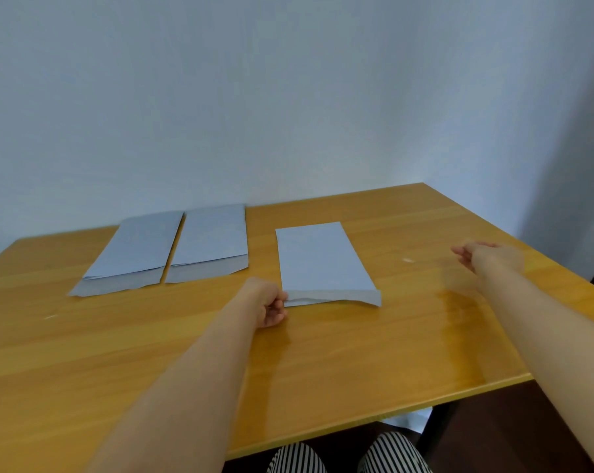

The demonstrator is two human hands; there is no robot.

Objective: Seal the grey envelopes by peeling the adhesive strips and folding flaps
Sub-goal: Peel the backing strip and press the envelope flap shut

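A grey envelope (319,259) lies flat on the wooden table (118,336), its flap end nearest me and slightly raised. My left hand (270,307) is curled at that envelope's near left corner, fingers pinching the flap edge. My right hand (486,259) hovers blurred over the table's right side, apart from the envelope, fingers loosely apart and holding nothing that I can see. Two stacks of grey envelopes lie side by side at the back left: the left stack (131,254) and the right stack (210,244), both with flaps toward me.
The table's right edge (561,268) and near edge run close to my right arm. Pale walls rise behind. My striped trouser knees (346,454) show below the near edge, with some paper (408,419) on the floor under the table.
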